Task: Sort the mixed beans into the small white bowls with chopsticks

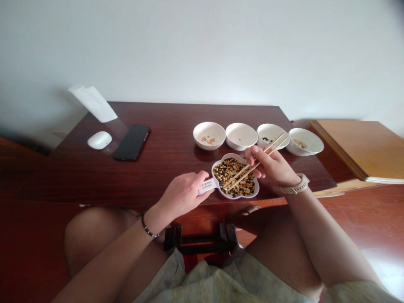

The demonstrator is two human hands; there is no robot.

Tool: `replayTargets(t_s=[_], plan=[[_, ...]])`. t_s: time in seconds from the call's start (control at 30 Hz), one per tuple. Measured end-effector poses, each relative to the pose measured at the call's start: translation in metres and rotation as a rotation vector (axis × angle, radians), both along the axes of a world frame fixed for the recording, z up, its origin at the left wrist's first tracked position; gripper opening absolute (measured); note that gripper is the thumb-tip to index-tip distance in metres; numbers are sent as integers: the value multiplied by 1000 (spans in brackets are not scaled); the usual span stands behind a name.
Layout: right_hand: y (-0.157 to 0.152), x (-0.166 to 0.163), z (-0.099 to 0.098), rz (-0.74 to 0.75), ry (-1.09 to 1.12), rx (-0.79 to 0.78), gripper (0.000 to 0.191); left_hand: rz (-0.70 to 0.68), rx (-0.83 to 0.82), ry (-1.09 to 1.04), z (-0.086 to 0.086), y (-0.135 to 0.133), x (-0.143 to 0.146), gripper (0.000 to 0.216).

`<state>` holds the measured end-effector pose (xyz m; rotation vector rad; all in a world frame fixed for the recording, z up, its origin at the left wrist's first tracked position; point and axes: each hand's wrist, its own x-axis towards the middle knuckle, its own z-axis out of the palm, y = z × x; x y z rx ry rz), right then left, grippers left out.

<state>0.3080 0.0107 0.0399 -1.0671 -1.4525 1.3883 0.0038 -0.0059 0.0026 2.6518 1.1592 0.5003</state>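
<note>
Head view, the only one. Nearest us: bare knees and a pale patterned garment over the lap, both forearms reaching out over the near edge of the dark wooden table point(164, 168).

Our left hand point(184, 194), a thin bracelet at the wrist, rests at the table edge, fingers curled loosely round the labelled tab of the flower-shaped dish point(256, 190), pinching it steady.

Our right hand point(271, 166), a pale watch band on its wrist, is closed round a pair of wooden chopsticks point(252, 166). Their tips point down into the dish and sit among the mixed beans point(230, 170) (black, yellow, some greenish). Whether a bean is nipped between the tips is too small to tell.

Beyond the dish, a row of four white bowls. First bowl point(209, 135), far left: a small cluster of yellow beans. Second bowl point(241, 136): perhaps one dark speck, otherwise bare. Third bowl point(270, 134): a few dark beans, partly hidden behind the chopstick ends. Fourth bowl point(305, 141): a few pale ones.

Our reading of progress: sorting barely under way. The dish is nearly full of mixed beans, each bowl holds only a handful, so most of the work remains.

Far left of the table: a white mouse point(99, 140), a black phone point(131, 142) face down, a white paper sleeve point(93, 103) leaning at the wall.
</note>
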Motion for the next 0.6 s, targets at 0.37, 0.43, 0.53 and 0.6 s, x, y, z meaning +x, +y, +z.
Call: replayTargets(t_s=[0.37, 0.43, 0.53, 0.6], plan=[[-2, 3, 3, -69, 88, 79, 50, 7, 4, 4, 0, 0, 1, 30], [0, 9, 5, -131, 116, 120, 50, 8, 6, 6, 1, 0, 2, 29], [3, 22, 12, -280, 172, 203, 50, 11, 9, 8, 2, -1, 2, 29], [5, 36, 18, -414, 252, 254, 50, 11, 9, 11, 2, -1, 2, 30]])
